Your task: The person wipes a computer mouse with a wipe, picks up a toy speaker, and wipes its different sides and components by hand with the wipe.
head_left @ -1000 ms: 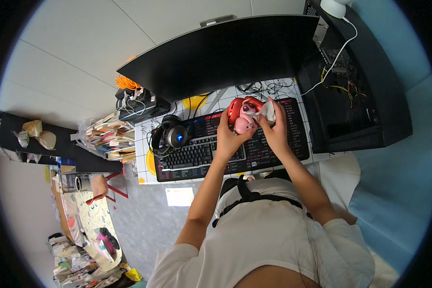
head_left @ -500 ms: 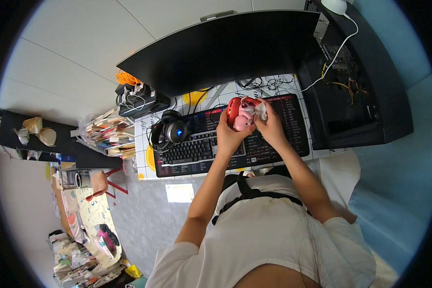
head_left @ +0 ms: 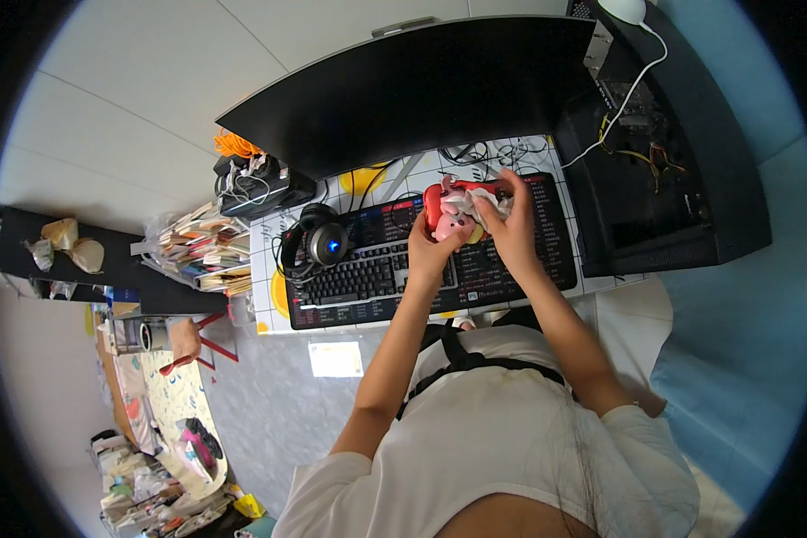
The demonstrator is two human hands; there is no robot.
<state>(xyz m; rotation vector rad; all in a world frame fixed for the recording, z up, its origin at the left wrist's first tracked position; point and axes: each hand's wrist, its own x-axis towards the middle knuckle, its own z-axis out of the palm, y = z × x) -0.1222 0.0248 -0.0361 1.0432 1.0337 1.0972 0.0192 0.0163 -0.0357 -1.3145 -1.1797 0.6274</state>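
Observation:
My left hand [head_left: 430, 254] is wrapped round a pink and red figurine [head_left: 455, 224], held up over the desk mat. The figurine has a pink rounded body with a red part behind it. Pinched in my right hand [head_left: 511, 224] is a crumpled white tissue [head_left: 489, 204], which lies against the figurine's right side. Fingers and tissue hide part of the figurine. Below the hands are the black keyboard [head_left: 359, 284] and the dark printed desk mat [head_left: 520, 269].
A headset [head_left: 325, 242] rests at the keyboard's left end. Behind the hands stands a wide black monitor [head_left: 421, 94]. An open black computer case [head_left: 663, 179] is on the right. Papers [head_left: 202, 247] and a black box with cables [head_left: 262, 190] are at the left.
The figurine has turned a little in my left hand. My right hand, with the tissue, has shifted slightly right, and its fingers have lifted over the figurine's side.

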